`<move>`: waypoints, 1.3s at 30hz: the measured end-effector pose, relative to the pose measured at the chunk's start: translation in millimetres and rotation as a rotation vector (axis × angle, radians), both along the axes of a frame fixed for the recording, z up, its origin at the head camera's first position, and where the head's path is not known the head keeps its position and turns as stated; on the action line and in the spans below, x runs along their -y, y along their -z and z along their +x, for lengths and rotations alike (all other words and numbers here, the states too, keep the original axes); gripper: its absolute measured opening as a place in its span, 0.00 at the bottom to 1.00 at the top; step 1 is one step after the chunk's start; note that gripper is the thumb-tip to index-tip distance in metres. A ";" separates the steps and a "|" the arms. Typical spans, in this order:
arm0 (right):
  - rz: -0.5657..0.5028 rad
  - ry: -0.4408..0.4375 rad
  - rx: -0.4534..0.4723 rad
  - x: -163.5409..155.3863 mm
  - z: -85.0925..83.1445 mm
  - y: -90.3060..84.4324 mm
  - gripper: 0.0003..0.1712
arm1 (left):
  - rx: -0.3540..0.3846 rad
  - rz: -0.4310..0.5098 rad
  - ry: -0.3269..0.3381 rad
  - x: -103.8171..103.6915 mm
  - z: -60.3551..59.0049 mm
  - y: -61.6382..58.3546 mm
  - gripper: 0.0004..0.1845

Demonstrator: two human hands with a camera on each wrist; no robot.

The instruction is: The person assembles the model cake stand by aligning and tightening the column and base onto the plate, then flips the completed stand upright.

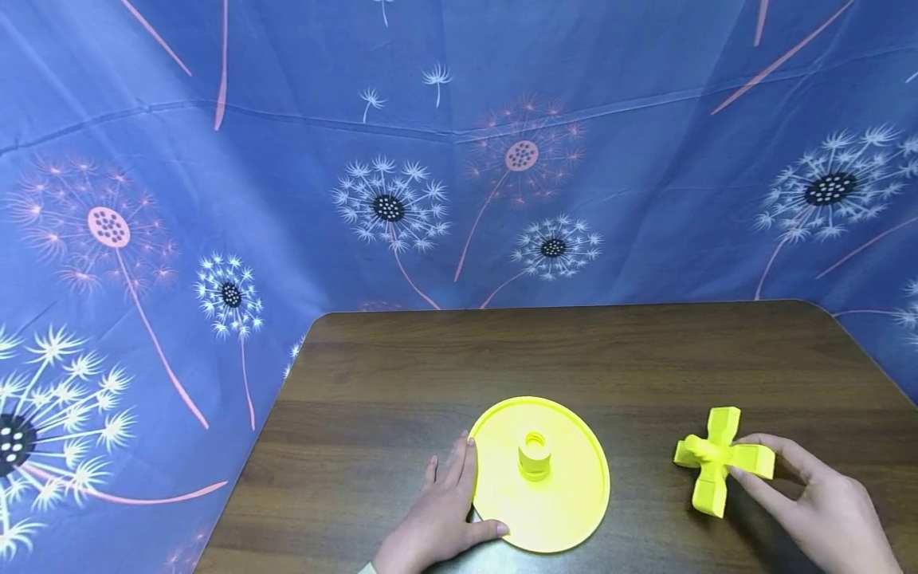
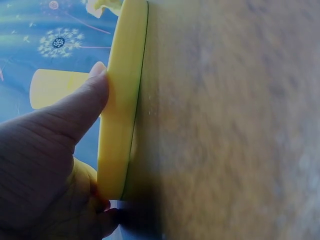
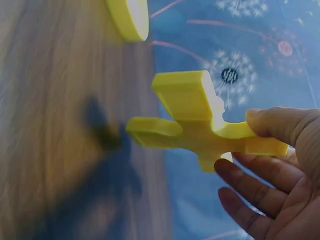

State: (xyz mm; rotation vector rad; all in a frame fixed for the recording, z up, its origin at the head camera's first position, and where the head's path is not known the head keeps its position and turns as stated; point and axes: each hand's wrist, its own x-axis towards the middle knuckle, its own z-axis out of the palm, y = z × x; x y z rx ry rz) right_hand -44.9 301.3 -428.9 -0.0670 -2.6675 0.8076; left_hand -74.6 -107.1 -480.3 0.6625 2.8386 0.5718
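Note:
A round yellow plate [image 1: 570, 506] with a raised rim lies on the wooden table. From its middle rises a short hollow post [image 1: 535, 459]. My left hand [image 1: 446, 510] holds the plate at its left side, thumb over the near rim and fingers along the edge; the left wrist view shows the thumb [image 2: 80, 107] against the rim. Off to the right, my right hand [image 1: 825, 494] pinches one arm of a yellow four-armed cross piece [image 1: 712, 454], which has a knob at its centre. In the right wrist view the cross piece [image 3: 200, 135] is held above the tabletop.
The dark wooden table [image 1: 387, 359] has rounded far corners. Behind it and along the left hangs a blue cloth [image 1: 645, 199] printed with dandelions. The cross piece's shadow [image 3: 107, 135] falls on the wood in the right wrist view.

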 end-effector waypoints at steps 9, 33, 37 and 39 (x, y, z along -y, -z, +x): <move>-0.165 -0.148 -0.121 49.5 -12.0 -14.2 0.26 | 0.006 0.007 -0.001 1.6 0.5 -0.2 0.58; -0.156 -0.486 -0.346 136.2 -45.6 -29.4 0.34 | -0.036 -0.031 -0.006 0.0 -1.3 0.7 0.59; -0.068 -0.534 -0.443 147.1 -49.1 -30.1 0.34 | -0.038 -0.032 -0.009 -0.1 -0.9 1.0 0.59; -0.020 -0.565 -0.480 153.3 -50.0 -31.5 0.31 | -0.037 -0.032 -0.011 -0.2 -0.7 1.2 0.59</move>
